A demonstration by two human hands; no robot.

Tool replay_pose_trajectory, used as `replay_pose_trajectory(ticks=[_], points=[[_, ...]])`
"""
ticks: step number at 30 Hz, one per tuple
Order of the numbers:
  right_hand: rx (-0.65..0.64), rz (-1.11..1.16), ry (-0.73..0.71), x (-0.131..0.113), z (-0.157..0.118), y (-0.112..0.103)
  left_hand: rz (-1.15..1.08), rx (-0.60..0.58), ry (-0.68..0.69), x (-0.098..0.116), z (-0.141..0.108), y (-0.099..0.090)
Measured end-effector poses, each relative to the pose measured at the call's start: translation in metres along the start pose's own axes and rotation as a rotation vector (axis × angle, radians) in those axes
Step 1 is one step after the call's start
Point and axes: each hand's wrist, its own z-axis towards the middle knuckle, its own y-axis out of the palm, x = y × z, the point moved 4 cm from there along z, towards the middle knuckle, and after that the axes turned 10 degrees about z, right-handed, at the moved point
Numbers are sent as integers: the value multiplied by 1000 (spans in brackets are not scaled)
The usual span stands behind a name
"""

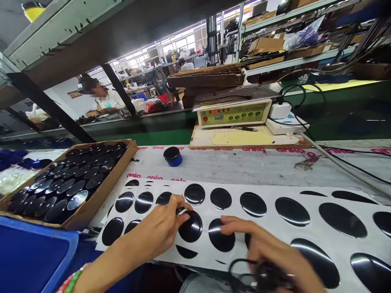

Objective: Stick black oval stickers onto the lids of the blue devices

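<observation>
White sheets [238, 191] carrying rows of glossy black discs lie across the front of the bench. My left hand [169, 221] is closed, thumb and fingers pinched at the upper left edge of a black disc [191, 227]; whether that disc is lifted is unclear. Over the sheet to the right is my right hand [259, 240], partly blurred, its index finger stretched over another black disc [218, 238]. A dark object with a black cable [269, 274] is at the right palm, too smeared to name. Behind the sheets stands a small blue cylinder with a black top [173, 157].
A cardboard box [131, 152] full of black-topped round pieces sits at the left, above a blue bin [73, 240]. A control box [233, 114] with green buttons, a power strip [287, 124] and cables are at the back. A person [108, 99] sits beyond the bench.
</observation>
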Motion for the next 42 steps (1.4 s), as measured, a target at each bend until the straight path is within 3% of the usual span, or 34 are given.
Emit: replay_pose_trajectory(ticks=[3,6,10,13,18,24,28,38,42], points=[[-127,-165,25,-6,19,26,103,51,44,-1,5,3],[-212,-307,79,-2,23,41,94,47,171,1,5,10],[-250,-369,159,1,20,42,141,37,375,11,-4,19],[-225,-365,192,1,20,42,134,68,447,15,-11,21],[-234,-346,194,4,21,48,-51,57,398,14,-14,23],[-166,-407,174,5,21,50,-24,75,287,11,-19,29],[-172,-416,181,3,21,51,9,62,335,13,-22,33],[-163,-319,207,5,21,52,-202,209,391,12,-27,34],[-168,-364,207,6,22,53,-279,290,222,3,-34,28]])
